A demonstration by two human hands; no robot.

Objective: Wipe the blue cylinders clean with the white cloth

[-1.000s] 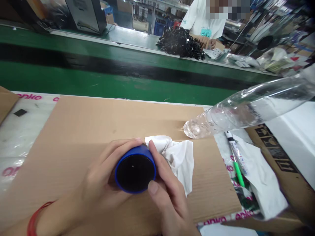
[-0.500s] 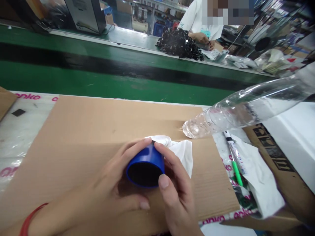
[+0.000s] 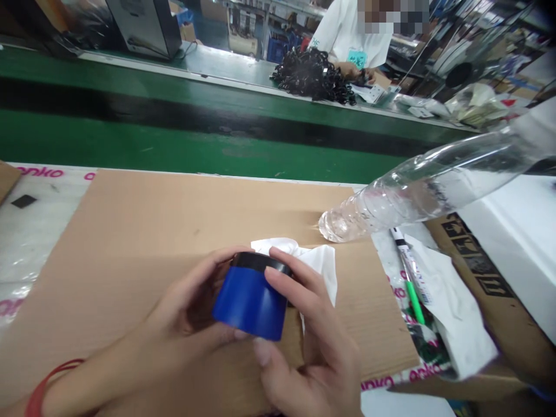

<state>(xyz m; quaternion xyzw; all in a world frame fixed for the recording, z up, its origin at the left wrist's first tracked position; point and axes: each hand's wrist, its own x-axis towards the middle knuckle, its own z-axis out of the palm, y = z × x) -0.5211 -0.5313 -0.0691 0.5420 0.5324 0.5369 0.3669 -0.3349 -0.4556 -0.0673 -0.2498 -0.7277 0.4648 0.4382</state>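
Brown flat cardboard sheet (image 3: 143, 214) on white worktop (image 3: 26, 243), green surface with black stripe (image 3: 186, 147) beyond. Left hand (image 3: 186, 307) and right hand (image 3: 321, 336) both grasp a blue tapered cylinder with black top band (image 3: 252, 301), tilted, over the sheet. Relative to cylinder: crumpled white cloth (image 3: 321, 263) just behind, clear plastic bottle (image 3: 386, 200) farther back, right.

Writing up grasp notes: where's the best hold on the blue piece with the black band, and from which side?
Probably around the curved wall of the blue piece, coming from its left and right: it is round, slightly wider toward its lower end, and tilted with the black band uppermost. The left hand and right hand hold it from those sides.
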